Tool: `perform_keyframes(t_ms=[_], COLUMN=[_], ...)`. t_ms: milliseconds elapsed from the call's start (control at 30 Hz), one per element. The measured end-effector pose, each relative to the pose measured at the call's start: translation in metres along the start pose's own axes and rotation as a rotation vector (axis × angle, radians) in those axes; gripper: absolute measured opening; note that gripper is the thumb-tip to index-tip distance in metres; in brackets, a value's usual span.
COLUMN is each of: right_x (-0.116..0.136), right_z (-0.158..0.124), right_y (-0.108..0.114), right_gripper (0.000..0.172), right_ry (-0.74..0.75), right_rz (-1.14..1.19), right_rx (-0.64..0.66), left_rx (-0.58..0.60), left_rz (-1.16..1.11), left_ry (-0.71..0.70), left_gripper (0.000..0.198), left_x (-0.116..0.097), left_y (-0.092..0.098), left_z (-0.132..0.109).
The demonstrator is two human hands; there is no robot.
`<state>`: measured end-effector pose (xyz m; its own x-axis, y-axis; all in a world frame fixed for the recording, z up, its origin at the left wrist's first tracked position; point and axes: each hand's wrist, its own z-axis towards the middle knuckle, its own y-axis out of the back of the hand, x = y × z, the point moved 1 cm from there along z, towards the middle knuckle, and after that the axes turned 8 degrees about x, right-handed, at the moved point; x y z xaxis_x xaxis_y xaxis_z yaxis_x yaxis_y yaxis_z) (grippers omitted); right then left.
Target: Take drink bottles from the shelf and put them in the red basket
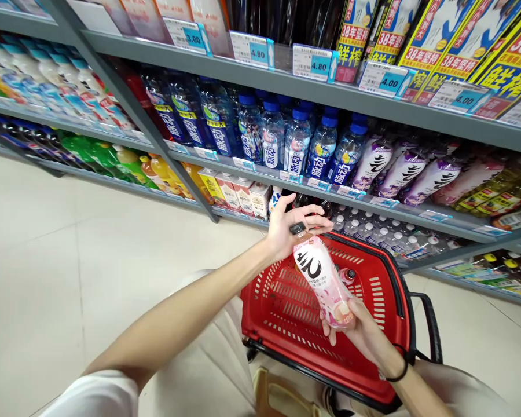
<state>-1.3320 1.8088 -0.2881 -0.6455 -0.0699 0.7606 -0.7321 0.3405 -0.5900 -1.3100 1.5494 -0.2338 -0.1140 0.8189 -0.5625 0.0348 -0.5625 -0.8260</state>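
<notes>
A pink-and-white drink bottle with a large black brush-stroke character is tilted over the red shopping basket. My right hand is wrapped around the bottle's lower end and wears a black band at the wrist. At the bottle's black cap is my left hand, its fingers stretched out and apart. The cap lies against or just in front of the palm; I cannot tell if they touch. Inside the basket, partly hidden behind the held bottle, lies another small bottle with a dark cap.
Shelves of drinks run along the far side, with blue-capped bottles, white-and-purple bottles and price tags. Cartons stand on the lowest shelf. The basket has a black handle. Pale floor tiles spread at left.
</notes>
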Motion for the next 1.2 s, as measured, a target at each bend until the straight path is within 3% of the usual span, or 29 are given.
perform_keyframes(t_ms=[67,233,333,500,733,933,1200], right_x=[-0.006,-0.016,-0.018,-0.011,0.008,0.004,-0.007], right_z=[-0.002,-0.003,-0.002,-0.004,0.0,-0.003,-0.007], right_y=[0.002,0.006,0.01,0.011,-0.002,-0.002,0.006], right_gripper=[0.045,0.062,0.054,0.042,0.05,0.045,0.057], right_ry=[0.014,0.026,0.061,0.016,-0.015,0.036,0.041], right_rz=[0.013,-0.008,-0.02,-0.027,0.043,0.011,-0.083], right_rx=[-0.054,-0.149,-0.189,-0.134,0.013,-0.017,-0.088], left_rx=[0.011,0.029,0.025,0.055,0.024,-0.009,0.006], left_rz=[0.009,0.03,0.04,0.041,0.029,0.054,0.062], left_ry=[0.018,0.021,0.026,0.043,0.045,0.039,0.052], left_gripper=[0.061,0.065,0.067,0.067,0.07,0.07,0.069], left_x=[0.0,-0.001,0.0,0.003,0.002,0.001,0.001], left_y=[0.002,0.002,0.003,0.005,0.006,0.007,0.007], left_z=[0.001,0.0,0.0,0.001,0.002,0.002,0.002])
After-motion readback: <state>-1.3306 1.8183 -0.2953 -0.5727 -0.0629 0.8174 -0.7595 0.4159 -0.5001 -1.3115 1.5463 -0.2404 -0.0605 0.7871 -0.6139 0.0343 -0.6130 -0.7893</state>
